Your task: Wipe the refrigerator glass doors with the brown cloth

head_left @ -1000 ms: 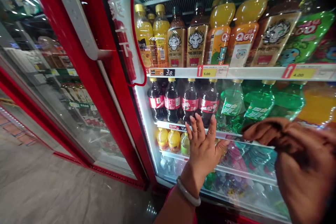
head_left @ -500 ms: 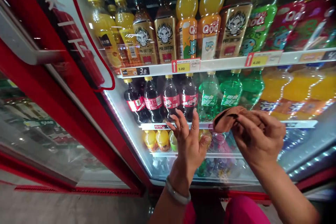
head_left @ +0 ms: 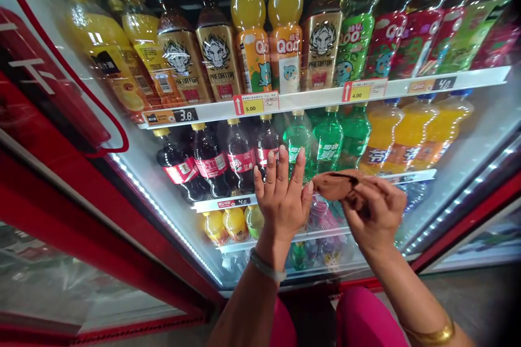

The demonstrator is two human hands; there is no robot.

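My left hand is raised with its back toward me, the fingers stretched out and slightly spread, holding nothing. It is in front of the dark cola bottles with red labels, beside a green soda bottle. Whether it touches glass or anything else I cannot tell. In my right hand, the fingers pinch a brown, leathery pouch-like thing with a dark slit along its top. Its left end comes close to my left thumb. Behind my right hand stand orange soda bottles.
A lit drinks cooler spans the view. Its upper shelf holds juice bottles, gold-labelled Predator bottles and others. Small yellow bottles stand lower down. A red door frame runs along the left. My pink-clad knees are below.
The view has turned so that the bottles sit further left. My left hand's bent fingers have straightened and its palm now faces the cooler. My right hand still grips the brown pouch-like thing.
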